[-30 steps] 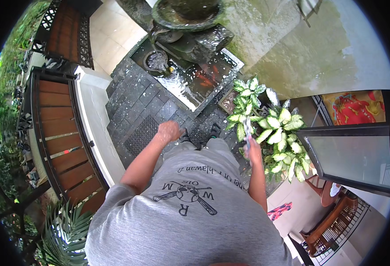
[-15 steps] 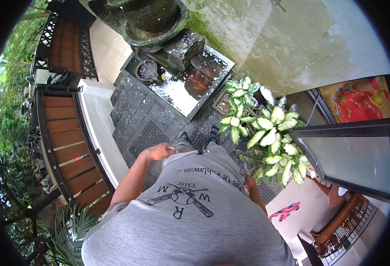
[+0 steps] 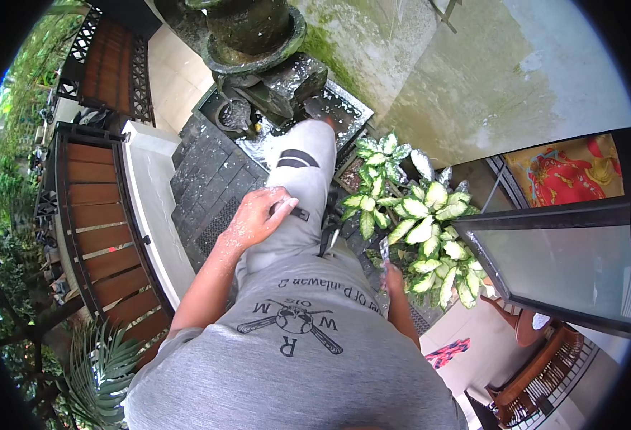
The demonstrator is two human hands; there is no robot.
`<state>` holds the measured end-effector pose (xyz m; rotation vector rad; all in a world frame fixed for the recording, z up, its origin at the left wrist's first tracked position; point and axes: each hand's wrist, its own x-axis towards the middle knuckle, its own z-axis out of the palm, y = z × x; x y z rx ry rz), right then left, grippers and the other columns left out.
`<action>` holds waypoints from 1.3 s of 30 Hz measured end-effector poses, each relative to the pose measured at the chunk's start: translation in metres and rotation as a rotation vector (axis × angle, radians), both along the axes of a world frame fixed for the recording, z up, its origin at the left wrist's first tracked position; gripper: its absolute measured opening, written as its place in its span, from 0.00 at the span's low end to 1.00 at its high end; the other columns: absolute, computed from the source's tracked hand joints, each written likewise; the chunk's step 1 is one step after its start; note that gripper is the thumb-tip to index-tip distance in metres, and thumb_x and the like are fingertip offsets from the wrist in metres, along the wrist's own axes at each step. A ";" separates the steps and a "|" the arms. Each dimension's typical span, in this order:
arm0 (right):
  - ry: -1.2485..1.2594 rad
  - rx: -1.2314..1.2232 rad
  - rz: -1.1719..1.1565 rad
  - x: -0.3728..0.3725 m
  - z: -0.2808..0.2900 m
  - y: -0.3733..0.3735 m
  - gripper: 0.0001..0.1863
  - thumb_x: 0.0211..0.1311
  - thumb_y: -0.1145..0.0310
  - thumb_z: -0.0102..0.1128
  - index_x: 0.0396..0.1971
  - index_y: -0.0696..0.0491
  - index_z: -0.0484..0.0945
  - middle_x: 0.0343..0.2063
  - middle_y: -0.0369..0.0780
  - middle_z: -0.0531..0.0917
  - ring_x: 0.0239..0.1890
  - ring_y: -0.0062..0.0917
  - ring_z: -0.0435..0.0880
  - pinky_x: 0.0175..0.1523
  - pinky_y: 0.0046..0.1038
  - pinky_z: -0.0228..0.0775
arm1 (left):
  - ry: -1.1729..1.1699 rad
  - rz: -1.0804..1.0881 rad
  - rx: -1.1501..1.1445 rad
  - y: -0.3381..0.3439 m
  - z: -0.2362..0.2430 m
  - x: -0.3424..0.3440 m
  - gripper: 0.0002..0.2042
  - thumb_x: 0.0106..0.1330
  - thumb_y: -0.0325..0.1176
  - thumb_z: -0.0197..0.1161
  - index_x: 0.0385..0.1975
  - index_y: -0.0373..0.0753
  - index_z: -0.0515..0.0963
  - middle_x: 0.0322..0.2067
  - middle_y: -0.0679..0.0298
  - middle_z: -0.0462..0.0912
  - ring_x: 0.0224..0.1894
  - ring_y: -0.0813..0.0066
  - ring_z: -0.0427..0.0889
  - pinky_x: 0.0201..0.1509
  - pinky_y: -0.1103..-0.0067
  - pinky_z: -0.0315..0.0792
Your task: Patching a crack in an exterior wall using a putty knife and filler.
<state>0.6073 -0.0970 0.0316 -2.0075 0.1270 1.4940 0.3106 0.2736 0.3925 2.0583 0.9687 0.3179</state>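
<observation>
The person's right hand [image 3: 393, 278] is closed around a slim, shiny item [image 3: 384, 249], which sticks out of the grip toward 12 o'clock; its exact kind cannot be told. The left hand [image 3: 258, 216] lies at the near side of the lifted leg in grey trousers [image 3: 312, 147], fingers curled and thumb pointing to 2 o'clock. Whether it pinches the cloth cannot be told. White flecks dot its wrist and forearm. From the left hand, the right hand and its item lie at about 4 o'clock, with the leg between.

Just beside the right hand, at 1 o'clock, a leafy plant [image 3: 430, 229] with green-and-cream leaves crowds the space. Farther off, a dark-framed glass panel [image 3: 552, 251] stands at 3 o'clock, a red-and-gold picture [image 3: 570, 172] at 2, a wooden bench [image 3: 534, 380] at 4 and a patterned cloth [image 3: 448, 352] at 5.

From the left hand, a textured mat [image 3: 219, 228] lies near 9 o'clock, with a white wall [image 3: 154, 193] and a wooden-slatted gate [image 3: 104, 222] beyond. The bent knee, at 1 o'clock, hides part of the pond [image 3: 362, 111]; a stone fountain [image 3: 258, 61] rises at 12.
</observation>
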 end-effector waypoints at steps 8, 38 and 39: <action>-0.031 -0.130 0.084 -0.018 -0.035 -0.114 0.26 0.77 0.43 0.53 0.41 0.54 0.82 0.20 0.39 0.78 0.15 0.29 0.74 0.20 0.35 0.68 | -0.077 -0.124 0.306 0.003 -0.032 0.024 0.09 0.71 0.36 0.68 0.31 0.38 0.82 0.30 0.56 0.84 0.35 0.52 0.83 0.44 0.63 0.76; -0.322 -0.022 0.632 0.052 0.041 0.130 0.28 0.74 0.45 0.57 0.38 0.59 0.87 0.21 0.46 0.82 0.27 0.38 0.86 0.39 0.42 0.75 | -0.163 -0.096 0.427 0.036 -0.078 0.053 0.10 0.73 0.39 0.66 0.32 0.41 0.83 0.29 0.63 0.85 0.34 0.63 0.83 0.48 0.68 0.69; -0.323 -0.019 0.624 0.047 0.043 0.132 0.28 0.74 0.45 0.57 0.38 0.59 0.87 0.21 0.46 0.82 0.27 0.38 0.86 0.39 0.42 0.75 | -0.140 -0.094 0.404 0.036 -0.079 0.051 0.10 0.73 0.39 0.67 0.32 0.41 0.83 0.29 0.63 0.85 0.33 0.63 0.83 0.47 0.69 0.69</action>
